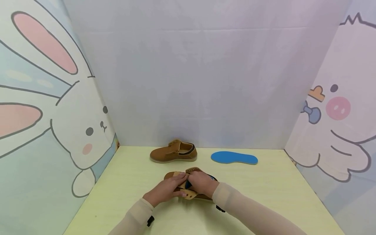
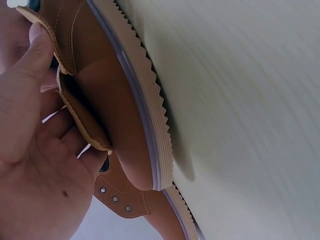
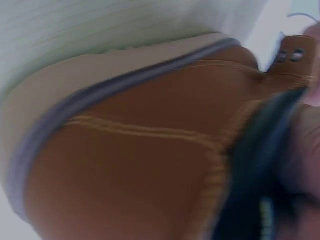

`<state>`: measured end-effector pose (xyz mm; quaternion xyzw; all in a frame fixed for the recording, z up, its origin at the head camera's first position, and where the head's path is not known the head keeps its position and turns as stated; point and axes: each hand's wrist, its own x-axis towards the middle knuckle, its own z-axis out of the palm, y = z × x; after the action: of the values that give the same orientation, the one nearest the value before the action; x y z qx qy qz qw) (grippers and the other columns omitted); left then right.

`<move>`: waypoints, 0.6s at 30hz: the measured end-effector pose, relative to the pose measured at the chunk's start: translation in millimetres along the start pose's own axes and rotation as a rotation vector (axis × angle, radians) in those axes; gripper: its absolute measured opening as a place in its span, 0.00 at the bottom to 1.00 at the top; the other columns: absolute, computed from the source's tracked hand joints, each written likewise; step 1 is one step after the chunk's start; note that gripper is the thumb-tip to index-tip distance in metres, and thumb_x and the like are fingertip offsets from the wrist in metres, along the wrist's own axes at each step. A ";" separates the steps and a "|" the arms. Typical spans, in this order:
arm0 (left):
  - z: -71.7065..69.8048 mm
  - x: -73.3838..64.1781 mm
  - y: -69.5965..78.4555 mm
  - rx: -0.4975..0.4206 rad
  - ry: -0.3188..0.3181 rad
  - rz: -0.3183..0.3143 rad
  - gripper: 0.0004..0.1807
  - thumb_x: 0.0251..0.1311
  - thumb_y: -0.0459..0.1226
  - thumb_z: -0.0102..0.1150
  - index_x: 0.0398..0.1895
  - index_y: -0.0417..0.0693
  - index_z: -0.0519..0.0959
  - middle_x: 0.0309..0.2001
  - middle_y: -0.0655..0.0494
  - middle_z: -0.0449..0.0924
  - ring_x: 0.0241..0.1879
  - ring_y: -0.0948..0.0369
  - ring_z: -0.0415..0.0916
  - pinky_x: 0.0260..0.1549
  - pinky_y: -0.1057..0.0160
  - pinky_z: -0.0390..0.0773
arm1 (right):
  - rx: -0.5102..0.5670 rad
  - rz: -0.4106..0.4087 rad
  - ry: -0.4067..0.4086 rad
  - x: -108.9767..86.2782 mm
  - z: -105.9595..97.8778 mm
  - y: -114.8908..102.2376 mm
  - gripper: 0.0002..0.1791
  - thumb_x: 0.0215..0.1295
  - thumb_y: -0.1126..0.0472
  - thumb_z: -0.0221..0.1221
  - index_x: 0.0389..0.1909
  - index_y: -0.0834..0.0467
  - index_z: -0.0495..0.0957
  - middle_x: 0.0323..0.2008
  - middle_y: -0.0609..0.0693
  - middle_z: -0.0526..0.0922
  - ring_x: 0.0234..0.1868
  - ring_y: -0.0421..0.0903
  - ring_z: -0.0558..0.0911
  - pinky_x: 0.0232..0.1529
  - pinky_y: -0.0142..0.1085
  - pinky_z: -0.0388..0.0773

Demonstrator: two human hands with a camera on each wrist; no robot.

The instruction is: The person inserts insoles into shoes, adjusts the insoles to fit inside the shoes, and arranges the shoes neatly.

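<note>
A brown lace-up shoe [image 1: 202, 196] without laces lies in front of me, toe to the left. My left hand [image 1: 164, 191] holds it at the front of the opening; in the left wrist view the thumb [image 2: 37, 55] presses on an eyelet flap and the fingers go behind the tan tongue [image 2: 82, 120]. My right hand [image 1: 201, 182] reaches into the opening, its fingers curled at a blue insole [image 1: 188, 185] that shows beside them. Dark lining [image 3: 255, 155] lines the collar in the right wrist view. The right fingertips are hidden inside the shoe.
Behind the hands stands a matching brown shoe [image 1: 168, 153], toe to the left. To its right a loose blue insole [image 1: 233, 157] lies flat on the pale yellow table [image 1: 279, 195]. A white cloth wall [image 1: 199, 91] closes off the back, and printed cartoon panels stand at both sides.
</note>
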<state>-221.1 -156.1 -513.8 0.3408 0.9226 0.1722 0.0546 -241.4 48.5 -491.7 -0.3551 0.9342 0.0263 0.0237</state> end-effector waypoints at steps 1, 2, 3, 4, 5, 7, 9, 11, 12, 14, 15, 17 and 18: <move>0.2 0.2 0.2 0.000 -0.001 -0.002 0.45 0.66 0.60 0.56 0.80 0.47 0.58 0.78 0.50 0.55 0.76 0.55 0.56 0.67 0.54 0.68 | 0.002 0.001 -0.010 -1.4 -1.9 -0.6 0.14 0.66 0.54 0.69 0.49 0.54 0.86 0.44 0.48 0.85 0.46 0.43 0.84 0.48 0.35 0.81; 0.3 0.3 0.3 -0.002 -0.002 -0.002 0.45 0.66 0.60 0.56 0.80 0.47 0.58 0.78 0.50 0.55 0.76 0.55 0.55 0.67 0.54 0.67 | 0.002 0.001 -0.018 -2.7 -4.0 -1.0 0.13 0.66 0.56 0.69 0.49 0.55 0.86 0.44 0.48 0.85 0.46 0.43 0.84 0.48 0.35 0.81; 0.4 0.4 0.4 -0.003 -0.003 -0.003 0.45 0.66 0.60 0.56 0.79 0.48 0.59 0.78 0.50 0.55 0.76 0.55 0.55 0.67 0.54 0.67 | 0.006 0.003 -0.024 -3.8 -5.6 -1.5 0.12 0.66 0.57 0.69 0.49 0.55 0.86 0.45 0.48 0.85 0.46 0.43 0.84 0.48 0.35 0.81; 0.5 0.5 0.5 -0.004 -0.002 -0.004 0.45 0.66 0.60 0.56 0.79 0.47 0.59 0.78 0.50 0.55 0.76 0.55 0.55 0.67 0.54 0.67 | 0.010 0.004 -0.028 -4.7 -6.7 -1.7 0.11 0.66 0.59 0.69 0.48 0.54 0.87 0.45 0.48 0.85 0.46 0.43 0.84 0.49 0.35 0.81; 0.3 0.7 0.7 -0.007 -0.003 -0.004 0.45 0.66 0.59 0.56 0.79 0.47 0.59 0.78 0.49 0.55 0.76 0.55 0.55 0.67 0.54 0.67 | 0.010 0.005 -0.032 -5.5 -7.4 -1.9 0.10 0.66 0.60 0.68 0.47 0.54 0.87 0.44 0.48 0.85 0.47 0.43 0.84 0.49 0.35 0.81; 0.1 0.8 0.8 -0.012 -0.006 -0.005 0.45 0.66 0.59 0.56 0.79 0.47 0.59 0.78 0.49 0.55 0.76 0.55 0.55 0.67 0.54 0.67 | 0.013 0.003 -0.033 -6.3 -7.3 -1.9 0.08 0.66 0.62 0.68 0.45 0.54 0.87 0.44 0.47 0.85 0.47 0.43 0.84 0.50 0.36 0.81; 0.2 0.8 0.6 -0.014 -0.010 -0.005 0.45 0.66 0.59 0.56 0.79 0.47 0.59 0.78 0.49 0.55 0.76 0.55 0.55 0.67 0.54 0.67 | 0.019 0.000 -0.031 -6.7 -5.8 -1.6 0.08 0.66 0.62 0.68 0.45 0.53 0.88 0.45 0.47 0.85 0.48 0.43 0.83 0.51 0.36 0.80; -0.1 0.8 0.5 -0.018 -0.012 -0.007 0.45 0.66 0.59 0.56 0.79 0.47 0.59 0.78 0.50 0.55 0.76 0.54 0.55 0.67 0.54 0.67 | 0.020 -0.008 -0.023 -6.8 -4.3 -0.5 0.06 0.65 0.62 0.69 0.42 0.52 0.88 0.45 0.47 0.84 0.47 0.43 0.83 0.50 0.35 0.81; -0.4 0.9 0.5 -0.020 -0.012 -0.009 0.45 0.66 0.59 0.56 0.79 0.47 0.59 0.78 0.50 0.55 0.76 0.54 0.55 0.67 0.54 0.67 | 0.021 -0.013 -0.017 -6.7 -3.5 0.1 0.06 0.65 0.62 0.69 0.41 0.52 0.89 0.45 0.47 0.84 0.47 0.43 0.83 0.49 0.35 0.81; -0.8 1.0 0.6 -0.024 -0.012 -0.010 0.45 0.65 0.59 0.56 0.79 0.46 0.59 0.78 0.50 0.55 0.76 0.54 0.55 0.67 0.53 0.67 | 0.006 -0.028 -0.012 -6.8 -2.0 1.5 0.05 0.65 0.62 0.69 0.40 0.51 0.89 0.46 0.47 0.83 0.48 0.43 0.83 0.49 0.35 0.81; -1.1 1.1 0.9 -0.028 -0.015 -0.013 0.45 0.66 0.59 0.56 0.79 0.47 0.59 0.79 0.50 0.54 0.76 0.54 0.55 0.67 0.53 0.67 | -0.004 -0.038 -0.013 -7.0 -1.6 2.2 0.05 0.65 0.62 0.69 0.39 0.50 0.90 0.47 0.47 0.83 0.48 0.43 0.82 0.49 0.35 0.81; -0.9 1.4 1.1 -0.035 -0.019 -0.018 0.45 0.65 0.60 0.56 0.79 0.47 0.59 0.79 0.51 0.54 0.76 0.54 0.55 0.67 0.53 0.67 | -0.025 -0.063 -0.023 -7.7 -0.9 3.3 0.05 0.65 0.61 0.69 0.39 0.48 0.90 0.48 0.48 0.83 0.50 0.43 0.82 0.50 0.35 0.81; -0.8 1.6 1.2 -0.037 -0.022 -0.020 0.45 0.65 0.60 0.56 0.79 0.47 0.59 0.79 0.51 0.54 0.76 0.54 0.55 0.67 0.53 0.67 | -0.031 -0.076 -0.028 -8.2 -0.4 3.8 0.06 0.66 0.61 0.68 0.39 0.48 0.90 0.49 0.48 0.83 0.50 0.43 0.81 0.51 0.35 0.80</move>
<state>-221.8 -154.5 -512.6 0.3323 0.9220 0.1851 0.0727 -237.9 56.7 -490.7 -0.3901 0.9191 0.0449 0.0324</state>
